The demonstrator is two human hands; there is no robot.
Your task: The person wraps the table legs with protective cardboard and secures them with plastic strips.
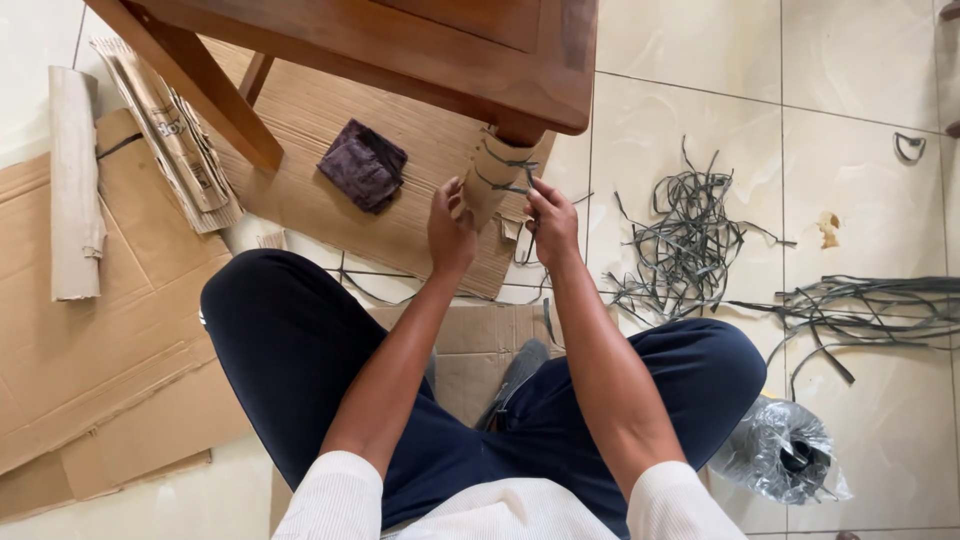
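I sit cross-legged on a pale tiled floor, looking down at my own two bare hands, which meet just above the centre of the frame. Between them stands a wooden table leg (497, 170) wrapped in brown cardboard, and dark grey strapping (503, 162) crosses that wrap in a couple of bands. The leg's long axis runs up and slightly right into the underside of the wooden table (450, 50) at the top of the frame.

My left hand (450, 228) sits on the left side of the leg, fingers curled against the cardboard, pressing it in place. My right hand (550, 220) sits on the right side, its fingertips pinched together on the loose end of the strapping, which lies just up and left of them. Both hands are equally near the leg; the right is the one at the strap.

Flattened cardboard sheets (90, 330) cover the left of the frame, with a dark folded cloth (364, 164) lying under the table. A tangled pile of strap offcuts (685, 245) lies to the right, well apart from my hands. A crumpled plastic-wrapped roll (785, 450) rests at the lower right beside my knee.
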